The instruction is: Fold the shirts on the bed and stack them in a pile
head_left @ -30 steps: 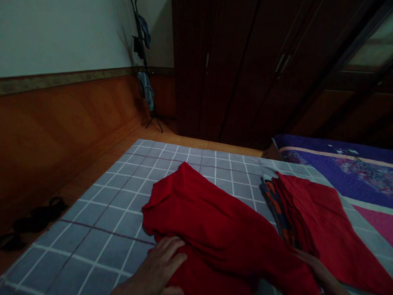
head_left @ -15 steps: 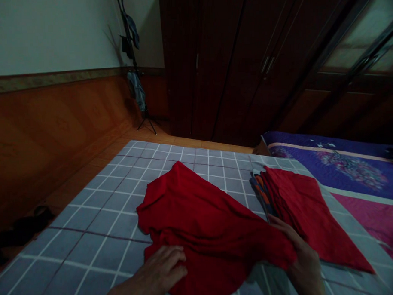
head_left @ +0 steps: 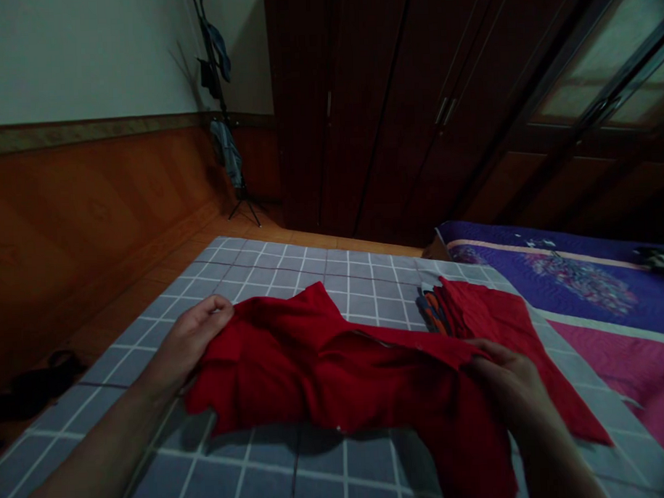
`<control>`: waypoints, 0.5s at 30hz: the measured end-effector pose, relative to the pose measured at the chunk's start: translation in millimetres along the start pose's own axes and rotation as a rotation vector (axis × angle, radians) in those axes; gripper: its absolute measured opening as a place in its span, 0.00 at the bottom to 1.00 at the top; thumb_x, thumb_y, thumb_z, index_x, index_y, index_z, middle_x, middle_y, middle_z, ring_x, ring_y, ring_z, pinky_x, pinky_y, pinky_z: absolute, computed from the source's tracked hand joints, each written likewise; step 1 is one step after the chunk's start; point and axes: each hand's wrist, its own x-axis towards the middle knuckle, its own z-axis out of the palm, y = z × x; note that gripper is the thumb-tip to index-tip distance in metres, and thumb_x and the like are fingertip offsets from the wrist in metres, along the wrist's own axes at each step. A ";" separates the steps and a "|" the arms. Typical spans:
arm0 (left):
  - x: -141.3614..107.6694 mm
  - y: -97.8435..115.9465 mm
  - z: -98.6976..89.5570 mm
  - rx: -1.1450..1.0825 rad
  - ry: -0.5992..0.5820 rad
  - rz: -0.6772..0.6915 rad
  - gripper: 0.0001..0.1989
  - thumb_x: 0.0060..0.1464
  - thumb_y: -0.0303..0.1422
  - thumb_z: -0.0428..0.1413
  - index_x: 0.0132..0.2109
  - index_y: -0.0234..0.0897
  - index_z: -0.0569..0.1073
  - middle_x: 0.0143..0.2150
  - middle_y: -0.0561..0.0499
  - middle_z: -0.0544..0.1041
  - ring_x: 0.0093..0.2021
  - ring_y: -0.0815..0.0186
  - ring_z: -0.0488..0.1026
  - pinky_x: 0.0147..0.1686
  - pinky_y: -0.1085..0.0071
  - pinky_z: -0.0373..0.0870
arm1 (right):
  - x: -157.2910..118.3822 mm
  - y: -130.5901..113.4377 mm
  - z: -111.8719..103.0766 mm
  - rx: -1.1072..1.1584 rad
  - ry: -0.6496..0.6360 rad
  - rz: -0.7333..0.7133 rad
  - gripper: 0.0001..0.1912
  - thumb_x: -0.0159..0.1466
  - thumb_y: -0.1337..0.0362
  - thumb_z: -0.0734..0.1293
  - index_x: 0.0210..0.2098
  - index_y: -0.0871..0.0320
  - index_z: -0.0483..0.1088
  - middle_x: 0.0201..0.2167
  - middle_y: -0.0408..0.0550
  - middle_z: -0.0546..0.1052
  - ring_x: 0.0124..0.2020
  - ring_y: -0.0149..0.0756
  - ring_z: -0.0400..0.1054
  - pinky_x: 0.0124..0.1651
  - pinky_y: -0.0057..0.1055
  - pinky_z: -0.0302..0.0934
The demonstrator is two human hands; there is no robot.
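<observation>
Red fabric makes up the garment (head_left: 292, 359) under inspection, which is spread between 2 bare hands above the near part of the grey checked sheet (head_left: 263, 462). Surroundings, taken from the sheet: a folded pile of cloth (head_left: 503, 323), red on top with dark and orange layers at its edge, rests on its right part. Beyond its right edge lies a purple and pink floral cover (head_left: 561, 259). A dark wood wardrobe (head_left: 354, 125) stands past its far edge, and a coat stand (head_left: 221, 100) with items hung on it is near its far left corner. Dark items (head_left: 37, 379), too dim to identify, lie on the floor beyond its left edge.

Obstructions: the right hand and forearm cover part of the view of the pile; contact between garment and pile cannot be determined.

Grip: the left hand (head_left: 196, 330) is closed narrowly, thumb against fingers, on the garment's left end. The right hand (head_left: 505, 377) pinches the upper edge near the other end, its opening likewise narrow. Fabric sags in creases between the 2 holds, and a length hangs below the right hand. Shadow falls on the sheet beneath; whether the lowest cloth touches it cannot be determined.
</observation>
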 end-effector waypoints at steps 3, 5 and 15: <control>37.6 -30.3 10.7 0.079 -0.033 -0.025 0.21 0.44 0.48 0.61 0.33 0.36 0.65 0.23 0.58 0.70 0.20 0.72 0.65 0.20 0.78 0.60 | 18.4 5.9 29.3 -0.049 -0.104 0.106 0.20 0.48 0.50 0.67 0.30 0.61 0.74 0.22 0.49 0.77 0.23 0.41 0.71 0.24 0.31 0.63; 53.8 -53.4 12.9 0.107 -0.091 -0.050 0.22 0.43 0.48 0.61 0.34 0.35 0.66 0.25 0.56 0.71 0.22 0.70 0.67 0.22 0.77 0.62 | 22.4 14.9 41.5 -0.200 -0.137 0.043 0.21 0.52 0.47 0.64 0.28 0.60 0.74 0.22 0.49 0.77 0.26 0.42 0.72 0.27 0.32 0.62; 44.7 -18.2 60.8 0.424 -0.531 0.245 0.08 0.53 0.36 0.56 0.36 0.36 0.74 0.35 0.52 0.77 0.35 0.65 0.73 0.35 0.72 0.67 | 1.8 -59.0 100.0 -0.201 -0.327 -0.606 0.37 0.54 0.60 0.66 0.62 0.59 0.56 0.62 0.57 0.60 0.63 0.46 0.53 0.62 0.46 0.49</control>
